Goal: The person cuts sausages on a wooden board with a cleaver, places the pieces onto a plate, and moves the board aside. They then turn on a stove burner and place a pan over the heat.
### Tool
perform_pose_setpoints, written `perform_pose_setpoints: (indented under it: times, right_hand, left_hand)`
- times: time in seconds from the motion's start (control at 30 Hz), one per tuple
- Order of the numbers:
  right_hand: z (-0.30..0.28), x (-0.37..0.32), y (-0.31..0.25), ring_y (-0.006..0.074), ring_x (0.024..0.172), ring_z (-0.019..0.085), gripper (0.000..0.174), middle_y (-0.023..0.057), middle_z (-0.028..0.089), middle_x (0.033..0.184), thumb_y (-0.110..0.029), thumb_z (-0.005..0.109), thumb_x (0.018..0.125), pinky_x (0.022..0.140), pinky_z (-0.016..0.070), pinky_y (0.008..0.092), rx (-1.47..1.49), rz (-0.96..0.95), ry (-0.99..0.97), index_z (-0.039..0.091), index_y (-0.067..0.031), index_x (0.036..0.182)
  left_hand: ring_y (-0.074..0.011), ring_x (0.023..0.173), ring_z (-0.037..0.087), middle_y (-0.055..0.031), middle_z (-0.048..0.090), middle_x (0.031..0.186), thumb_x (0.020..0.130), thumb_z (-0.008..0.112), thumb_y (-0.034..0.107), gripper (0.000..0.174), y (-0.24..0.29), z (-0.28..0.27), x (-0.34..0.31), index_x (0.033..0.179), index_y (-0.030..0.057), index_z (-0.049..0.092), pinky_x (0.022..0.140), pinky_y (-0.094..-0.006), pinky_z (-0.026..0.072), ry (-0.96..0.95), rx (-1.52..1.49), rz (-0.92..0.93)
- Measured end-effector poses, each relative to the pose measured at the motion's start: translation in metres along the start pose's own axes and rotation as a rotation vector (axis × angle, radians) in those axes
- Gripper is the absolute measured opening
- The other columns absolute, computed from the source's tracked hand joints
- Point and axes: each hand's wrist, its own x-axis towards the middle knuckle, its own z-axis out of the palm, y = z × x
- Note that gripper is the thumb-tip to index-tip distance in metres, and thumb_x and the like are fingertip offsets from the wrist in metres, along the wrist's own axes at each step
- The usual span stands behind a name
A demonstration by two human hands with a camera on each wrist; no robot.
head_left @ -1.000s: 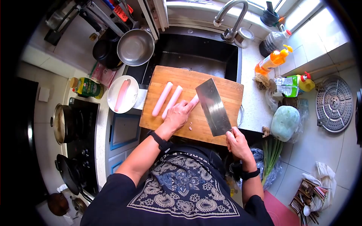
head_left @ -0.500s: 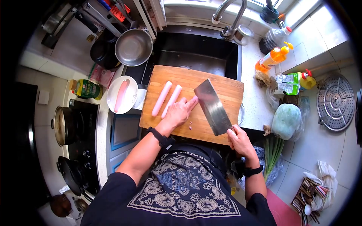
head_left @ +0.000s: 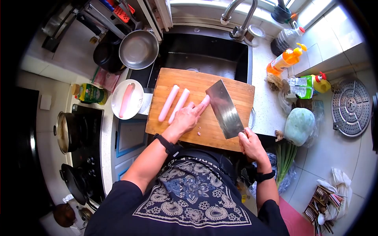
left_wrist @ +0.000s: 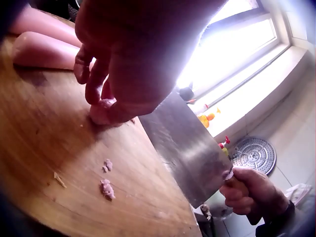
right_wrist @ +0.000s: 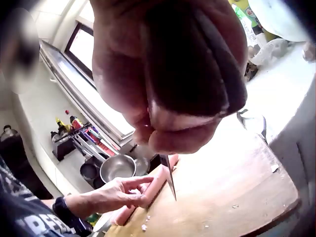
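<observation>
my left hand [head_left: 186, 118] pinches the pink sausage [head_left: 207, 98] under its fingers on the board [head_left: 242, 102]. my right hand [head_left: 251, 145] grips the cleaver [head_left: 225, 111], which has slid a bit away from my left fingertips; i think that helps me see where to cut.

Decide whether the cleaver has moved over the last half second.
Yes: judged against the cutting board in the head view, the cleaver has shifted slightly rightward and towards the sink.
</observation>
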Motion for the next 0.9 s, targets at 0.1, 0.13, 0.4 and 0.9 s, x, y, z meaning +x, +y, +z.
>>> perform_pose_setpoints:
  times: [0.1, 0.13, 0.4, 0.9]
  right_hand:
    - [-0.005, 0.001, -0.001, 0.0089, 0.049, 0.049, 0.022, 0.0012, 0.051, 0.064, -0.021, 0.052, 0.099, 0.043, 0.0415, 0.0263, 0.089, -0.005, 0.022, 0.047, -0.0046, 0.085]
    - [-0.004, 0.002, 0.0, 0.0088, 0.049, 0.049, 0.022, 0.0013, 0.052, 0.064, -0.021, 0.052, 0.099, 0.043, 0.0415, 0.026, 0.135, -0.01, 0.049, 0.047, -0.0044, 0.085]
    - [0.005, 0.011, 0.016, 0.0159, 0.06, 0.051, 0.025, 0.0063, 0.051, 0.065, -0.021, 0.055, 0.097, 0.058, 0.0465, 0.0333, -0.104, -0.073, 0.092, 0.048, -0.0004, 0.086]
    - [-0.013, 0.007, -0.004, 0.0085, 0.049, 0.048, 0.02, 0.0001, 0.05, 0.066, -0.022, 0.053, 0.099, 0.045, 0.0415, 0.0253, 0.141, -0.033, 0.139, 0.049, -0.0056, 0.088]
  left_hand:
    - [-0.0342, 0.085, 0.064, -0.0136, 0.06, 0.097, 0.086, 0.064, 0.016, 0.06, -0.002, 0.001, -0.002, 0.142, 0.0257, 0.045, 0.075, -0.044, 0.0538, 0.011, -0.02, -0.017]
    - [-0.0338, 0.087, 0.063, -0.0131, 0.06, 0.097, 0.086, 0.064, 0.016, 0.056, -0.003, 0.002, -0.003, 0.139, 0.0228, 0.05, 0.077, -0.0438, 0.0531, 0.006, -0.021, -0.03]
    - [-0.0331, 0.092, 0.062, -0.0122, 0.059, 0.098, 0.085, 0.065, 0.018, 0.049, -0.003, 0.003, -0.004, 0.134, 0.0193, 0.055, 0.078, -0.0436, 0.0522, 0.01, -0.021, -0.038]
    - [-0.0342, 0.089, 0.063, -0.0127, 0.059, 0.099, 0.087, 0.063, 0.018, 0.048, -0.001, 0.001, -0.003, 0.134, 0.0196, 0.055, 0.077, -0.0448, 0.053, -0.007, -0.014, -0.04]
